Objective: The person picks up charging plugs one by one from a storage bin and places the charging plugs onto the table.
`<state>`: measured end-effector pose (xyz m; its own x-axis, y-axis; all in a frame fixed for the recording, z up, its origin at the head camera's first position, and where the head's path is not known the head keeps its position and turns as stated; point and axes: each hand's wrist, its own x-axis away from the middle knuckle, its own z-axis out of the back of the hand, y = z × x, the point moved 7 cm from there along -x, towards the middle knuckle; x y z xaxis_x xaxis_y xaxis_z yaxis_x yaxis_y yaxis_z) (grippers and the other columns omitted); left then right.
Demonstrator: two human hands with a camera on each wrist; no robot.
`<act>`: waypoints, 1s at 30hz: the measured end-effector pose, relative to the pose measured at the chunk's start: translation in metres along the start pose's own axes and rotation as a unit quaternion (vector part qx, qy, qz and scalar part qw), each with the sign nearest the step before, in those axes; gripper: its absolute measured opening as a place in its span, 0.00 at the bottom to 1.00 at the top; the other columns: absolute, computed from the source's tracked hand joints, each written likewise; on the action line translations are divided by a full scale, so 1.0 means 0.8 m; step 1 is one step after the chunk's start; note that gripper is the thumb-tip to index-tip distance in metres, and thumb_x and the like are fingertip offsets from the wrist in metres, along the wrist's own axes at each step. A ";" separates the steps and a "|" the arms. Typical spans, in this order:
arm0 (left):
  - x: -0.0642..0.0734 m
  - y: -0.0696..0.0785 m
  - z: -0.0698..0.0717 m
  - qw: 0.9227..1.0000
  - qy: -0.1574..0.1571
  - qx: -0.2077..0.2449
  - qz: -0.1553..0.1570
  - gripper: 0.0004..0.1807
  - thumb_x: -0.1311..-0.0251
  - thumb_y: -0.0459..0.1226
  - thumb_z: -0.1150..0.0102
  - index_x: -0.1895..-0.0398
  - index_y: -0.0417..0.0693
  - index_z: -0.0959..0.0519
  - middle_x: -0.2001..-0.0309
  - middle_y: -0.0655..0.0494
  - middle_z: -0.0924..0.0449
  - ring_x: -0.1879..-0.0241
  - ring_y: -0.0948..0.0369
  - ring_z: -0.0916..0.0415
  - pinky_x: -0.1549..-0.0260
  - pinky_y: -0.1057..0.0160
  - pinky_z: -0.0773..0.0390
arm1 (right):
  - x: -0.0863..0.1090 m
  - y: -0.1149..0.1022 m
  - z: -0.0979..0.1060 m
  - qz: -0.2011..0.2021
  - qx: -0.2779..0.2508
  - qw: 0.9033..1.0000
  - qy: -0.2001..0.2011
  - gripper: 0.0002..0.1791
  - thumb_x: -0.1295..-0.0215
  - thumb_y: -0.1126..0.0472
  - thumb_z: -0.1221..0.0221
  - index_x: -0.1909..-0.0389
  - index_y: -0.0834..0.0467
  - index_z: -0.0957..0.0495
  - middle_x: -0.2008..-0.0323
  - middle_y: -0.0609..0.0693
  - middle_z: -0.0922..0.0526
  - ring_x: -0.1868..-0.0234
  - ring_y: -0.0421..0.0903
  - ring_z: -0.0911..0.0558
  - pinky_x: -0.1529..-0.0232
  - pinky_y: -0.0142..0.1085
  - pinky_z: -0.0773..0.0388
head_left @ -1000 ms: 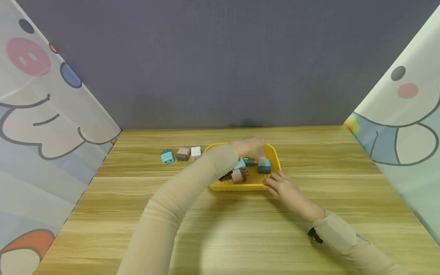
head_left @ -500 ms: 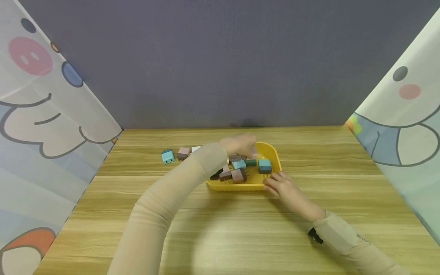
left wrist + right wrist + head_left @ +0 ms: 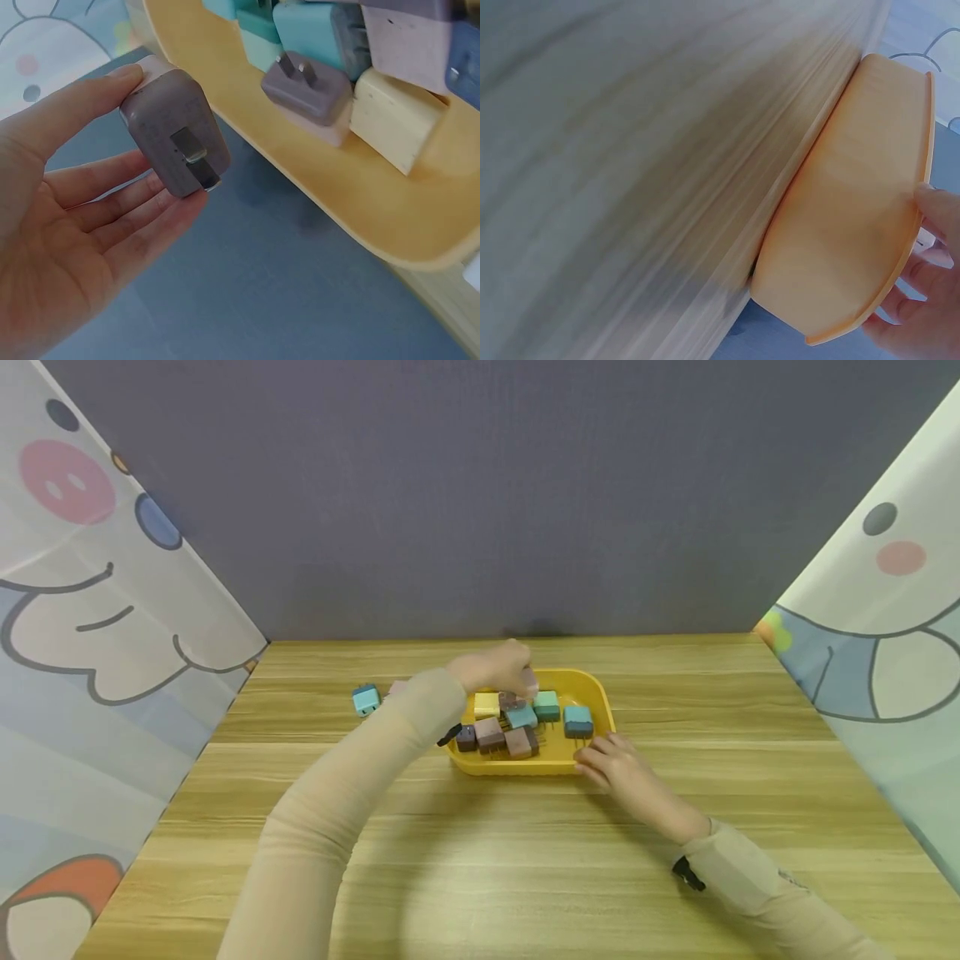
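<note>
Your L hand [image 3: 71,225] had thumb + fingers clamped on pink-brown plug [image 3: 174,127], held up nr far rim of yellow tray [image 3: 517,769]. Your R hand [image 3: 622,777] pinched tray's near rim, R corner. Job looked prob. part-done: blue plug [image 3: 366,701] & pink plug [image 3: 397,687], latter part-hidden by sleeve [image 3: 337,793], lay on table [image 3: 225,793]; several more, incl. yellow plug [image 3: 487,705], sat in tray.

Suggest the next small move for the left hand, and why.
I'd probably carry the held charger left toward the blue charger on the table. The left hand pinches it, raised near the far rim of the yellow tray, and the right hand holds the tray's near right corner.
</note>
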<state>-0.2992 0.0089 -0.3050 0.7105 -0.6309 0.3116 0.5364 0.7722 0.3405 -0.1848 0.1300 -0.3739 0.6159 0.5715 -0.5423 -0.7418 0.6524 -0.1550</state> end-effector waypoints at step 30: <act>0.055 -0.074 0.020 0.997 0.069 0.009 0.042 0.20 0.48 0.42 0.42 0.56 0.38 0.25 0.70 0.53 0.21 0.69 0.59 0.27 0.66 0.63 0.27 | 0.000 0.000 -0.002 -0.015 -0.001 1.000 -0.017 0.07 0.52 0.65 0.38 0.70 0.60 0.21 0.72 0.48 0.24 0.68 0.45 0.28 0.57 0.48 0.31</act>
<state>-0.3069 -0.0662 -0.2970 0.8094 -0.5461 0.2158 0.4642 0.8202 0.3344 -0.1851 0.1291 -0.3750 0.6463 0.5691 -0.5083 -0.7240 0.6678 -0.1730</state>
